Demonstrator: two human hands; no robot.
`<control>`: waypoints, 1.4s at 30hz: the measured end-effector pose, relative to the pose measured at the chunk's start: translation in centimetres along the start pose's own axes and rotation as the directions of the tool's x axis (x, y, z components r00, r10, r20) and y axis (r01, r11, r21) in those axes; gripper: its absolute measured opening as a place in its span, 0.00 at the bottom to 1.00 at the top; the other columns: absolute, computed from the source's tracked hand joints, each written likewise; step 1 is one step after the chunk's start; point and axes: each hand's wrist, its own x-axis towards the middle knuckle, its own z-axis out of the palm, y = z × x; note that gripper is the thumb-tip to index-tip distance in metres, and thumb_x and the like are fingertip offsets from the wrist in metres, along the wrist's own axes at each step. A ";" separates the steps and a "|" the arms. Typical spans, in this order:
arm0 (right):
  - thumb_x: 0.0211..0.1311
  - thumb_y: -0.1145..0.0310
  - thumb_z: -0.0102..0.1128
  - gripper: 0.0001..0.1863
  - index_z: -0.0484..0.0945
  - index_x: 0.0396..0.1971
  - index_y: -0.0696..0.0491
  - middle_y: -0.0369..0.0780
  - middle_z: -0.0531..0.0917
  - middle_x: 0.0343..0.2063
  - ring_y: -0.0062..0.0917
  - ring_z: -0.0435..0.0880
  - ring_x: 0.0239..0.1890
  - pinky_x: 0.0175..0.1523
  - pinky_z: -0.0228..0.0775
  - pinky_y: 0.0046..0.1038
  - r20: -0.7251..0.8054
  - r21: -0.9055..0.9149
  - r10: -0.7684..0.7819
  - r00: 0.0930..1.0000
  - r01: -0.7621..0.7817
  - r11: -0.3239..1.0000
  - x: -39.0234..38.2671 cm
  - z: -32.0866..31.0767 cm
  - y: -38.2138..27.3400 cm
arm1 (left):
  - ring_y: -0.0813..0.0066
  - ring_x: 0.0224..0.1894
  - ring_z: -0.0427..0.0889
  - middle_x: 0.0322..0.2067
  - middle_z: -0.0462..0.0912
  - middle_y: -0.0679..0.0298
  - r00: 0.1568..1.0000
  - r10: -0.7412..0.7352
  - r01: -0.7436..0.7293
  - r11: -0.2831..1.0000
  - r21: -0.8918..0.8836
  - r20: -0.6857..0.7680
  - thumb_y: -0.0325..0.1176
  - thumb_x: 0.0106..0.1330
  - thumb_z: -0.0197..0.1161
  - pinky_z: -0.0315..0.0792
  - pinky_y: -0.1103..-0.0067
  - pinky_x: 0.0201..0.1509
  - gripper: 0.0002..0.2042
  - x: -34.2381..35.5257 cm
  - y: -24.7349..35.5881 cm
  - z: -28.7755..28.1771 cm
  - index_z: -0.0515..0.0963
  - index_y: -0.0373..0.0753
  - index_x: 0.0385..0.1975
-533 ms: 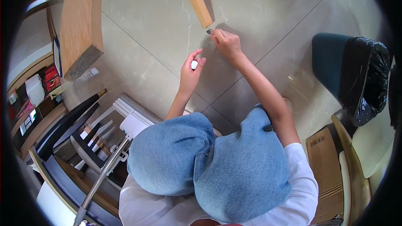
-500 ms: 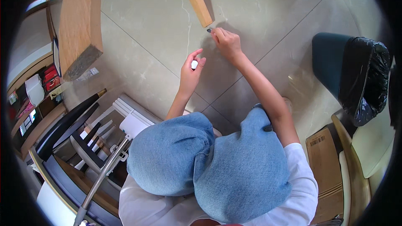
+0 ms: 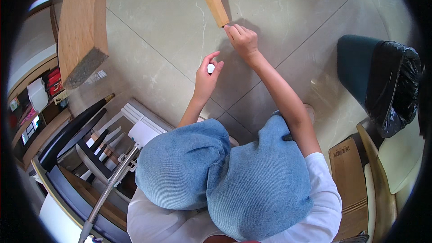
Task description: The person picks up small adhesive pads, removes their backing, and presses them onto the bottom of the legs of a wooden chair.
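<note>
My right hand [image 3: 243,41] is closed in a pinch at the end of a light wooden leg [image 3: 213,1], its fingertips right at the leg's tip. Between them and the wood only a sliver of a small dark piece [image 3: 223,26] shows; my fingers cover the rest. To the left and nearer to me, my left hand [image 3: 207,77] curls round a small white object [image 3: 210,68] with a rounded top, thumb and fingers about it. Its lower part is hidden in the palm, so I cannot tell its kind.
A thick wooden leg [image 3: 84,27] with a grey pad [image 3: 85,67] on its end stands out at upper left. A dark bin [image 3: 357,65] with a black bag is at right, above a cardboard box [image 3: 346,171]. A metal pole [image 3: 110,186] lies at lower left.
My right hand has moved slightly up to the wooden leg's tip, and the dark piece, visible between them before, is now mostly covered. My left hand has hardly moved.
</note>
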 end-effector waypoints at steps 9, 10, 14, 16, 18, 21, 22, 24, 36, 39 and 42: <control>0.46 0.73 0.57 0.03 0.72 0.23 0.50 0.33 0.73 0.17 0.22 0.76 0.18 0.19 0.66 0.23 0.012 0.044 -0.006 1.000 0.006 0.999 0.2 0.1 0.3 | 0.89 0.22 0.65 0.23 0.67 0.72 1.000 0.030 -0.030 0.999 0.017 0.001 0.35 0.60 0.58 0.61 0.89 0.23 0.17 0.1 0.0 0.2 0.70 0.37 0.47; 0.46 0.73 0.57 0.03 0.73 0.23 0.51 0.33 0.73 0.17 0.23 0.76 0.18 0.19 0.66 0.23 0.004 0.061 -0.001 1.000 0.001 0.998 0.1 0.2 0.3 | 0.89 0.22 0.65 0.23 0.67 0.72 1.000 0.030 -0.030 0.999 0.030 -0.003 0.35 0.60 0.58 0.61 0.89 0.23 0.17 0.0 0.2 0.2 0.70 0.37 0.48; 0.47 0.72 0.57 0.03 0.73 0.24 0.51 0.34 0.73 0.18 0.23 0.77 0.18 0.19 0.67 0.23 0.000 0.096 0.013 1.000 -0.013 0.995 0.2 0.2 0.5 | 0.89 0.21 0.64 0.22 0.67 0.72 0.999 0.048 -0.047 0.998 0.034 -0.016 0.35 0.60 0.58 0.60 0.89 0.23 0.17 0.0 0.0 0.2 0.69 0.37 0.48; 0.48 0.72 0.57 0.03 0.73 0.24 0.51 0.34 0.74 0.18 0.23 0.77 0.18 0.19 0.67 0.23 0.005 0.110 -0.004 1.000 0.003 0.994 0.4 0.3 0.7 | 0.89 0.21 0.64 0.22 0.67 0.72 0.998 0.062 -0.062 0.998 0.031 -0.018 0.34 0.60 0.58 0.60 0.89 0.23 0.17 0.1 -0.1 0.2 0.69 0.37 0.48; 0.48 0.72 0.57 0.03 0.73 0.24 0.51 0.34 0.74 0.18 0.24 0.77 0.18 0.20 0.67 0.23 0.010 0.121 -0.021 1.000 0.020 0.992 0.5 0.4 1.0 | 0.89 0.21 0.64 0.22 0.67 0.73 0.997 0.079 -0.078 0.997 0.026 -0.018 0.34 0.60 0.58 0.60 0.89 0.23 0.17 0.0 0.0 0.2 0.69 0.37 0.48; 0.48 0.72 0.58 0.04 0.73 0.26 0.51 0.34 0.74 0.18 0.24 0.77 0.18 0.20 0.68 0.24 0.019 0.134 -0.024 1.000 0.021 0.991 0.5 0.3 1.1 | 0.88 0.22 0.64 0.22 0.66 0.73 1.000 0.012 -0.012 1.000 -0.011 -0.006 0.34 0.60 0.58 0.61 0.89 0.25 0.17 0.0 0.1 0.0 0.69 0.37 0.48; 0.47 0.74 0.58 0.05 0.73 0.25 0.52 0.34 0.74 0.18 0.24 0.77 0.18 0.21 0.68 0.24 0.026 0.161 -0.006 1.000 0.002 0.987 0.5 0.2 0.9 | 0.90 0.22 0.63 0.22 0.66 0.74 1.000 0.020 -0.020 1.000 -0.001 -0.020 0.34 0.60 0.58 0.59 0.90 0.24 0.17 0.0 0.1 -0.2 0.70 0.38 0.48; 0.46 0.75 0.59 0.05 0.73 0.25 0.52 0.35 0.75 0.17 0.24 0.77 0.19 0.21 0.68 0.25 0.034 0.189 0.008 0.999 -0.015 0.982 0.7 0.0 0.8 | 0.91 0.22 0.62 0.23 0.66 0.75 0.999 0.030 -0.030 1.000 0.009 -0.036 0.35 0.60 0.58 0.58 0.91 0.24 0.16 -0.1 0.0 -0.4 0.70 0.38 0.48; 0.49 0.71 0.59 0.06 0.75 0.29 0.50 0.34 0.74 0.21 0.24 0.77 0.21 0.22 0.68 0.25 0.101 0.168 0.010 0.995 -0.027 0.985 -1.6 -1.9 0.4 | 0.92 0.20 0.61 0.23 0.66 0.75 0.996 0.084 -0.083 0.996 0.013 -0.037 0.36 0.61 0.57 0.57 0.91 0.23 0.16 -0.3 -0.4 -0.1 0.70 0.39 0.48; 0.48 0.72 0.61 0.10 0.77 0.33 0.49 0.34 0.72 0.17 0.24 0.73 0.17 0.21 0.65 0.25 0.091 0.211 0.043 0.995 -0.061 0.976 -0.6 -3.0 -0.1 | 0.91 0.21 0.61 0.23 0.66 0.75 0.996 0.086 -0.086 0.996 0.000 -0.016 0.36 0.61 0.57 0.57 0.91 0.22 0.16 -0.3 -0.5 0.3 0.70 0.39 0.48; 0.47 0.74 0.61 0.12 0.78 0.35 0.48 0.34 0.70 0.16 0.24 0.71 0.15 0.19 0.63 0.25 0.084 0.199 0.013 0.996 -0.030 0.979 0.1 -4.7 -1.4 | 0.91 0.21 0.60 0.23 0.64 0.75 1.000 0.008 -0.007 0.999 -0.046 0.005 0.36 0.62 0.56 0.56 0.90 0.22 0.16 -0.4 -0.3 0.1 0.70 0.39 0.48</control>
